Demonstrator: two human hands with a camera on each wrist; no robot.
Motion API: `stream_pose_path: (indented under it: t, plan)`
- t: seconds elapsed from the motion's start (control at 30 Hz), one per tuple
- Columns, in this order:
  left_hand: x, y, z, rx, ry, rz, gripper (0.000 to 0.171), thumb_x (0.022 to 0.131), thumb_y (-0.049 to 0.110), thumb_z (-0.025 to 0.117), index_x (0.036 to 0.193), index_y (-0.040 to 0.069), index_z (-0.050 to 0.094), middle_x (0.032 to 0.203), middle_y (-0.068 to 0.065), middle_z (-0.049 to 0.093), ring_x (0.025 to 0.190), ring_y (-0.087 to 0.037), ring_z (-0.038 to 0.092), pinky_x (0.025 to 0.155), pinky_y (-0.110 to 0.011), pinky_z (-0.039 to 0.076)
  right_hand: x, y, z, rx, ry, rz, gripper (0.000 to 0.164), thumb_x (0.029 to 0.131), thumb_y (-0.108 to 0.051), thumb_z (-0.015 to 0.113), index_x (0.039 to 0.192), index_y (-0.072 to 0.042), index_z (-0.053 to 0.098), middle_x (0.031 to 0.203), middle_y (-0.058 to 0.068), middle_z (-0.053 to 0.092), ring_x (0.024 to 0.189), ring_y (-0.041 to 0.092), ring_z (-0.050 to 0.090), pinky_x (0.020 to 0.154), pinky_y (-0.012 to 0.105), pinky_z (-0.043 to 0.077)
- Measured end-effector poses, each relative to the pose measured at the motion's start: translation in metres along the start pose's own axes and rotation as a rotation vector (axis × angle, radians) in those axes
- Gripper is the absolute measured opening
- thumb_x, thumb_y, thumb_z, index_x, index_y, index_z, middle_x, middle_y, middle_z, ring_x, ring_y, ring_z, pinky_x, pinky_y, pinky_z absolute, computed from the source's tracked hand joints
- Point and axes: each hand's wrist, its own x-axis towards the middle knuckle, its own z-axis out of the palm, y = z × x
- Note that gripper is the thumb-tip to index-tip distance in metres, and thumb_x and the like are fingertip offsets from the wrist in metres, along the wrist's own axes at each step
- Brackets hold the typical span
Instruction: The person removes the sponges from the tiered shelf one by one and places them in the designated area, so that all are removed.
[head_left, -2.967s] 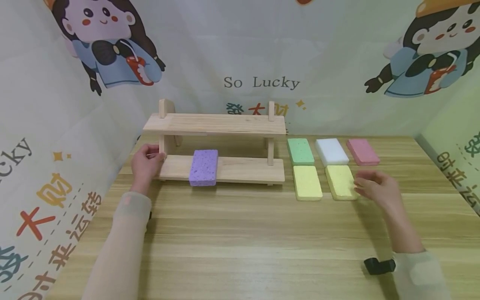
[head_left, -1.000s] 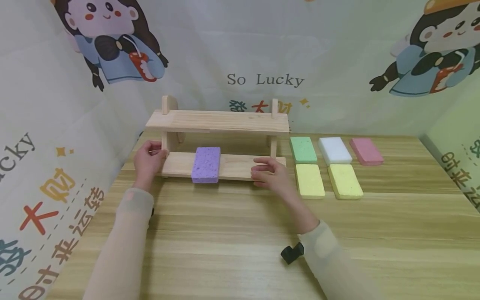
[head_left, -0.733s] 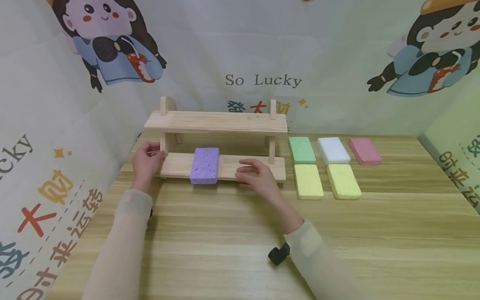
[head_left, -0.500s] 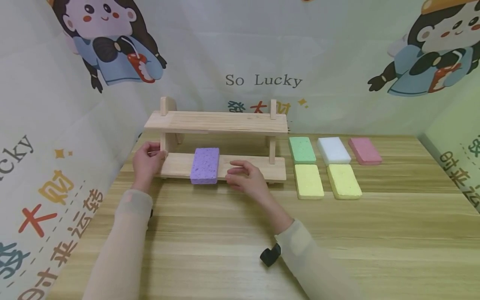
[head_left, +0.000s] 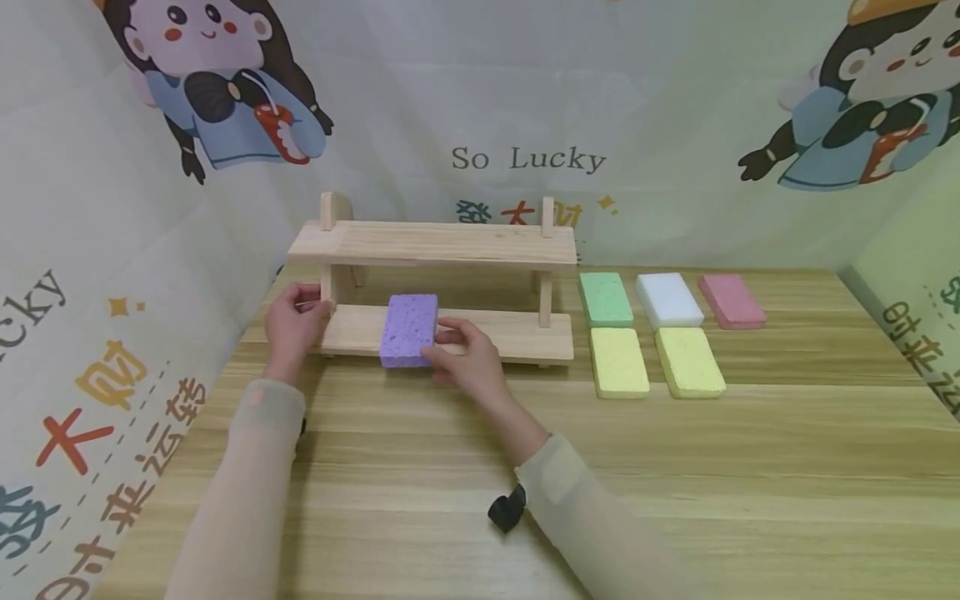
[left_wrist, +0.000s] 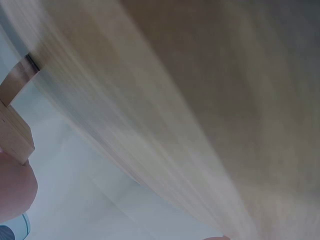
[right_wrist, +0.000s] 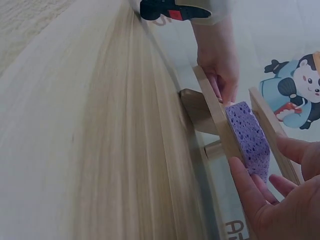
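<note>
A purple sponge (head_left: pixel 408 331) leans on the lower board of a two-tier wooden shelf (head_left: pixel 495 329), its lower end over the front edge. My right hand (head_left: pixel 472 358) is at the sponge's right side. The thumb touches its lower right corner; the other fingers stand loosely apart near its end, as the right wrist view shows with the sponge (right_wrist: pixel 248 137) and hand (right_wrist: pixel 285 200). My left hand (head_left: pixel 294 329) grips the shelf's left end by the upright. In the left wrist view, a fingertip (left_wrist: pixel 17 187) is against the wood (left_wrist: pixel 15 132).
On the wooden table (head_left: pixel 420 483), right of the shelf, lie a green sponge (head_left: pixel 606 298), a white sponge (head_left: pixel 669 299) and a pink sponge (head_left: pixel 732 300). Two yellow sponges (head_left: pixel 619 362) lie in front of them. A printed cloth (head_left: pixel 405 100) hangs behind the shelf.
My right hand has moved left from beside the yellow sponges, along the shelf front, to touch the purple sponge. My left hand keeps its hold on the shelf. The sponges have not moved.
</note>
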Motion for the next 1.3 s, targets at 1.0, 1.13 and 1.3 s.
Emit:
stream_pose_path:
  t: [1.0, 1.13, 1.3]
  plan:
    - [-0.002, 0.003, 0.001, -0.021, -0.006, 0.002, 0.036, 0.095, 0.019, 0.063, 0.130, 0.008, 0.059, 0.124, -0.009, 0.061, 0.102, -0.010, 0.059, 0.079, -0.014, 0.044, -0.005, 0.005, -0.003, 0.052, 0.036, -0.026, 0.041, 0.087, 0.004, 0.070, 0.127, 0.000, 0.061, 0.121, 0.021, 0.064, 0.091, 0.021, 0.069, 0.074, 0.033, 0.062]
    - [-0.002, 0.003, 0.001, -0.018, 0.000, 0.001, 0.036, 0.095, 0.019, 0.063, 0.129, 0.008, 0.059, 0.122, -0.008, 0.061, 0.099, -0.008, 0.058, 0.078, -0.014, 0.044, -0.010, 0.004, -0.009, 0.043, 0.030, -0.033, 0.041, 0.087, 0.004, 0.069, 0.127, -0.001, 0.061, 0.124, 0.021, 0.064, 0.095, 0.024, 0.070, 0.076, 0.034, 0.062]
    - [-0.001, 0.000, 0.001, -0.026, 0.002, 0.012, 0.035, 0.095, 0.017, 0.063, 0.128, 0.006, 0.060, 0.119, -0.006, 0.061, 0.093, -0.003, 0.055, 0.077, -0.013, 0.044, -0.015, 0.004, -0.020, 0.026, 0.021, -0.037, 0.039, 0.088, 0.003, 0.069, 0.126, -0.001, 0.062, 0.127, 0.019, 0.063, 0.101, 0.027, 0.070, 0.079, 0.035, 0.061]
